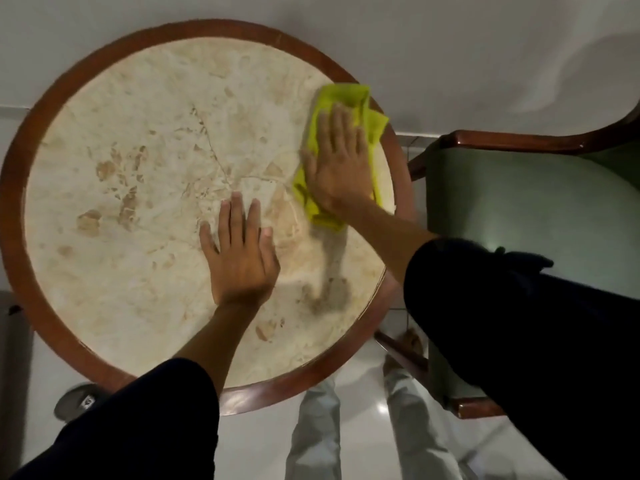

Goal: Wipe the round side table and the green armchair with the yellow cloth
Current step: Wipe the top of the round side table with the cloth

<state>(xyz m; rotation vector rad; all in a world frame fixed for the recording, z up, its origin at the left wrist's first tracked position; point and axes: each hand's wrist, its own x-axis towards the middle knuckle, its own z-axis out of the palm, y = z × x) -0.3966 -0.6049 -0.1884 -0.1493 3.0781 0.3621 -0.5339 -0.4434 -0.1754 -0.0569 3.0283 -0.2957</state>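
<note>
Right hand (337, 161): fingers spread flat, pressing the yellow cloth (349, 98), gripping nothing.
Cloth: far right of the round table (20, 209), at its rim.
Left hand (239, 258): flat, released, mid-table.
Green armchair (519, 202): right, just beside the table.

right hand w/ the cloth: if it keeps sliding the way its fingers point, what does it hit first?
The right hand, flat on the yellow cloth, points toward the table's far right edge. It would first cross the wooden rim just past the cloth, then probably meet the white wall; the gap to the wall is unclear.
</note>
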